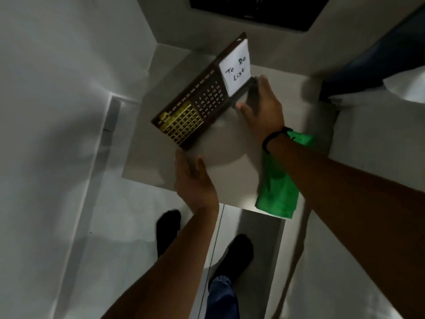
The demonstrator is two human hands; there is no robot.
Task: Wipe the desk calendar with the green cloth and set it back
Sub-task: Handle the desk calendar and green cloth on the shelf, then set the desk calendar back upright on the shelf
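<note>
The desk calendar (197, 100) is a long dark brown board with a gold grid, printed dates and a white "To Do List" note pad at its far end. It stands tilted over a small pale table (230, 176). My left hand (195, 180) grips its near lower corner. My right hand (262, 107) holds its far lower edge, below the note pad. The green cloth (279, 187) lies crumpled on the table's right front corner, partly under my right forearm, in neither hand.
White walls close in on the left and behind the table. A dark screen (257, 10) sits at the top. Blue and white fabric (391, 65) lies at the upper right. My feet in dark socks (167, 229) stand on the pale floor below the table.
</note>
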